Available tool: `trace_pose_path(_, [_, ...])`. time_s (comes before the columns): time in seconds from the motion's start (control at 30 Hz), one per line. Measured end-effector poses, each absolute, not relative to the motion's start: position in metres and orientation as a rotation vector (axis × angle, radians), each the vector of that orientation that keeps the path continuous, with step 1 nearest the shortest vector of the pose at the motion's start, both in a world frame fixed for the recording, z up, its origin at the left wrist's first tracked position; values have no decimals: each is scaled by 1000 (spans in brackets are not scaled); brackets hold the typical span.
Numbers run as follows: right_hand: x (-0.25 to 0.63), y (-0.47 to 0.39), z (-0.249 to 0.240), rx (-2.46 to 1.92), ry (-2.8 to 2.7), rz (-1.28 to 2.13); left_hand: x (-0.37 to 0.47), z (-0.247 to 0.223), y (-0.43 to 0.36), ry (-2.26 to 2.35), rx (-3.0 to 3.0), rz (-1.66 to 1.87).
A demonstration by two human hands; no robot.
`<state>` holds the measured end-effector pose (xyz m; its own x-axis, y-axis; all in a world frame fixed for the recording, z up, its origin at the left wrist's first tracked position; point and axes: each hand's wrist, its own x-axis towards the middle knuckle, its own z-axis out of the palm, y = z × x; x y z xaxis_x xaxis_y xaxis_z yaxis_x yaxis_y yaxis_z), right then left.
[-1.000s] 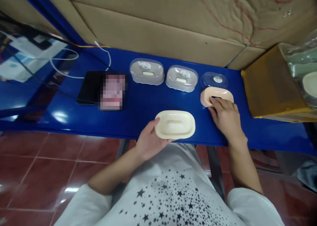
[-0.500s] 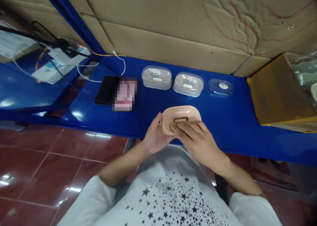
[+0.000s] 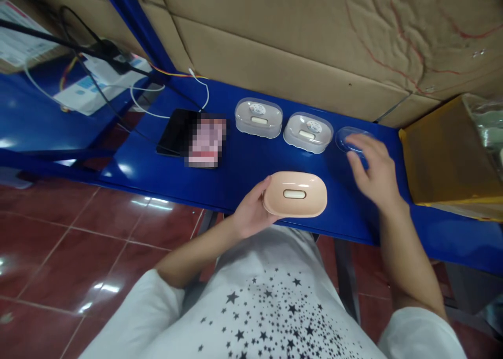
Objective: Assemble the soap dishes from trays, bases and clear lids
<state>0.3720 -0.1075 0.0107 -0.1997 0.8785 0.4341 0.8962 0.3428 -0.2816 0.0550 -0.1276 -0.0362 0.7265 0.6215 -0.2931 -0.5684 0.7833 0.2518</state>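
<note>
Hands well apart, as the head view has it: the left hand (image 3: 255,209) is closed on the peach dish (image 3: 296,206), thumb on its left end and the other fingers out of sight underneath. The dish sits near the table's front edge, just ahead of the person's white shirt (image 3: 275,306), with its slot facing up and a cream bar (image 3: 294,194) showing through it. Off to the right, the right hand (image 3: 375,167) is loosely spread, with a gap between thumb and fingers, and covers part of a clear lid (image 3: 346,144) (it's blurred, so I can't tell whether the fingertips touch it).

Two clear-topped boxes, the left one (image 3: 258,126) and the right one (image 3: 308,139), stand side by side on the blue table (image 3: 251,162), left of the lid. Each has a round sticker and a pale bar in the middle. Farther left is a black case (image 3: 175,131) beside a pink panel (image 3: 206,141) (pixelated, so what it shows is anyone's guess), with a white cable (image 3: 206,94) behind them. Cardboard (image 3: 275,60) lines the back, a taped carton (image 3: 436,154) fills the right end, and red tiles (image 3: 102,243) shine below.
</note>
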Motion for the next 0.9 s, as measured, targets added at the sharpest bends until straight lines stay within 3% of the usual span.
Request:
trace_pose_path(0.13, [433,-67,-10,-1976,-2147,-46,53,-40,-127,369,165,648])
trace_pose_path(0.23, [438,-69,-21,-1997,-2192,-65,52,-43,-128,377,184,643])
trace_pose_path(0.33, [426,-83,-22,-1890,-2205,-49,51,-44,-128,380,208,633])
trace_pose_path(0.67, [398,-114,28,-1444,-2241,515,54,-46,-126,337,215,571])
trace_pose_path(0.9, [314,-134,19,-907,-2449,506,56,-38,-126,339,244,640])
